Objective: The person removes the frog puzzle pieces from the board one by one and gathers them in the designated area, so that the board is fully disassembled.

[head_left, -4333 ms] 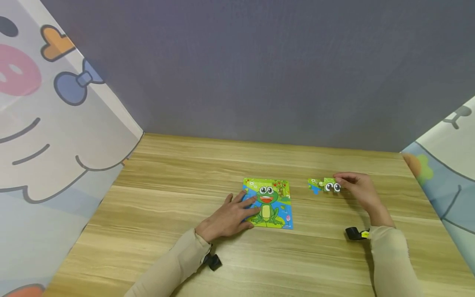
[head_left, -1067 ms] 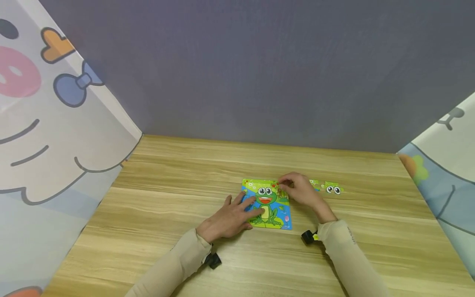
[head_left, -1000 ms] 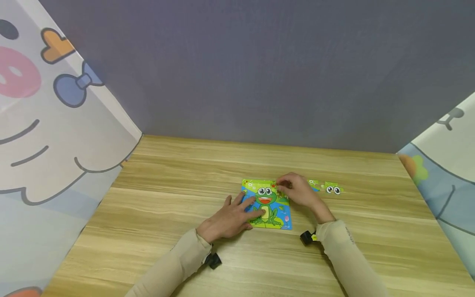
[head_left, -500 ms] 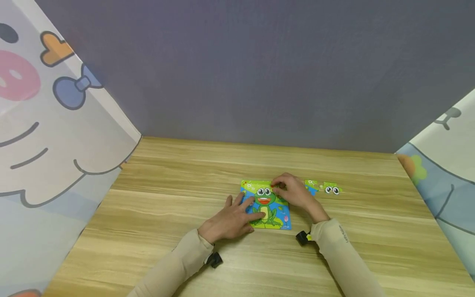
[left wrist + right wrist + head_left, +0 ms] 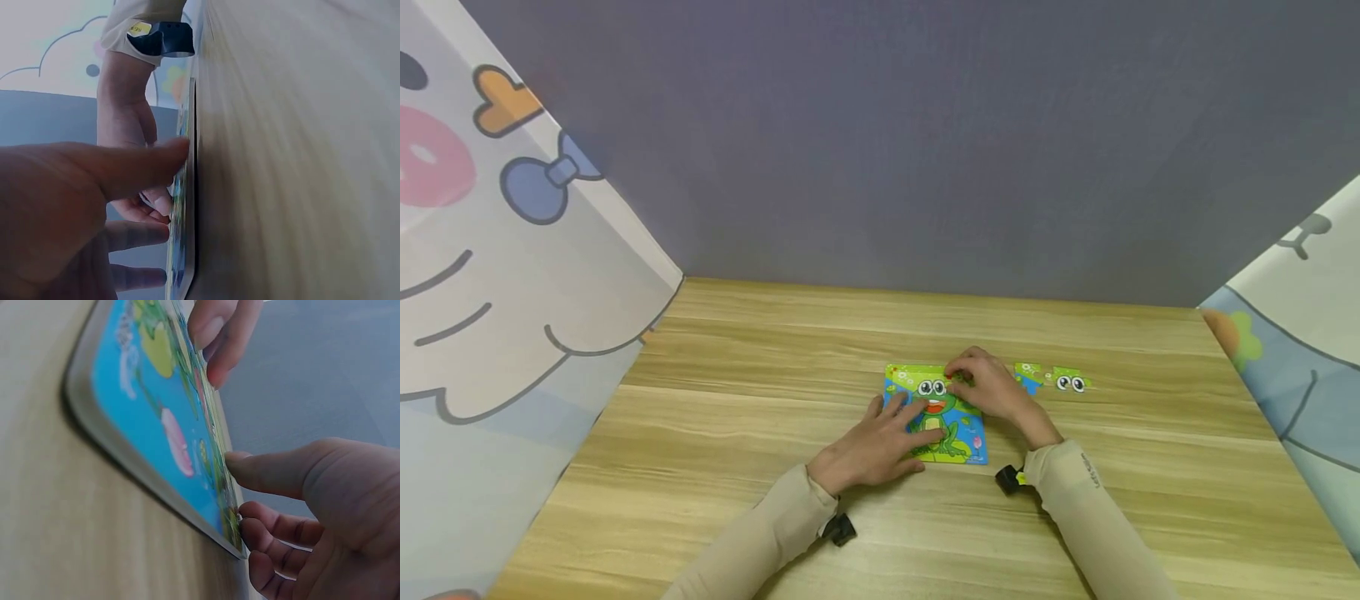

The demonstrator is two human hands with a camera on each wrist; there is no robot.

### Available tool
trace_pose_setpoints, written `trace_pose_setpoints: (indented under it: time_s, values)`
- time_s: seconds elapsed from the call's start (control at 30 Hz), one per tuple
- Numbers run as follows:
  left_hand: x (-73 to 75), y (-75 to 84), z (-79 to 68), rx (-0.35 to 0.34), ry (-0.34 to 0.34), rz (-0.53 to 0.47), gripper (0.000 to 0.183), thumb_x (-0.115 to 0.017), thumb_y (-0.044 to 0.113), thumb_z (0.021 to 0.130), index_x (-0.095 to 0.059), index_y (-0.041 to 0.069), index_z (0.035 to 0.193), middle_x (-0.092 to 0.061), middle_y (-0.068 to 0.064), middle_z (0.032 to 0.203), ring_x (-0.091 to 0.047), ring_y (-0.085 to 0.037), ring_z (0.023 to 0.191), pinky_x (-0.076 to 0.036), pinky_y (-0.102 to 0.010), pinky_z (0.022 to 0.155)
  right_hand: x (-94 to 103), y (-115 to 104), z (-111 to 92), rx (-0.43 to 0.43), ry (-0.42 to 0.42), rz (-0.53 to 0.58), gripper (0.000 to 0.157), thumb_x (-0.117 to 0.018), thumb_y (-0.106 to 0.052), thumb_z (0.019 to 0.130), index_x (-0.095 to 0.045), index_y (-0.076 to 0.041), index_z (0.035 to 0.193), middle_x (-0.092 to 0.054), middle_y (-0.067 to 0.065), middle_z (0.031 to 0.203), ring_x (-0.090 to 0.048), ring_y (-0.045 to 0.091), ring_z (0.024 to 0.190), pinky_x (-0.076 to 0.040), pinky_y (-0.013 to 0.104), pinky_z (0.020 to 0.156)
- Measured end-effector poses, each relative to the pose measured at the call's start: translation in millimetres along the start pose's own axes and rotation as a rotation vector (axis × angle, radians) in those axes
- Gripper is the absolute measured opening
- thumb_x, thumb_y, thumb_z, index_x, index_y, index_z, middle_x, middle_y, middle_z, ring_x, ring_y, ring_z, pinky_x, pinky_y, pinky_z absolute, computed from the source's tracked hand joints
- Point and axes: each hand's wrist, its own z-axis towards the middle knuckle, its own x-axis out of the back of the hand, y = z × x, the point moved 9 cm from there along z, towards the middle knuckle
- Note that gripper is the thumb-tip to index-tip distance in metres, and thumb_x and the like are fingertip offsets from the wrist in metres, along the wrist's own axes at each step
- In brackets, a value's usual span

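Note:
A frog jigsaw puzzle [image 5: 964, 439] lies flat on the wooden table, its frog face and body partly covered by fingers. My left hand [image 5: 874, 447] rests on its left side with fingers spread across the frog. In the left wrist view, the left thumb lies along the puzzle's near edge [image 5: 192, 187]. At the upper right of the puzzle, my right hand [image 5: 996, 392] bends over, thumb and forefinger pinching a green puzzle piece with red spots [image 5: 959, 380], mostly hidden. The right wrist view has the right thumb [image 5: 269, 470] right at the printed surface.
Two loose puzzle pieces lie right of the puzzle: a green-and-blue one [image 5: 1028, 377] and one with frog eyes [image 5: 1071, 381]. Behind the table [image 5: 760, 333] stands a grey panel [image 5: 880, 150]. Cartoon-printed panels [image 5: 512, 317] flank both sides.
The right hand released the eyes piece beside the puzzle, came left to the puzzle's upper right, then shifted slightly further left. The left hand slid a little right over the frog.

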Motion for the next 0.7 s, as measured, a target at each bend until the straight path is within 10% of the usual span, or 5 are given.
trace_pose_setpoints:
  time_s: [0.7]
  values:
    - [-0.7,3.3,5.0,-0.015,0.009,0.073,0.049,-0.057,0.042,0.100,-0.046,0.040,0.148,-0.036,-0.003,0.160,-0.038,-0.032,0.144,-0.042,-0.058,0.109,-8.5,-3.2,-0.1,0.084,-0.102,-0.004,0.019,-0.070,-0.011,0.092,-0.078,-0.017,0.109,-0.060,0.008,0.116,-0.057,0.022,0.106,-0.051,0.044,0.090]
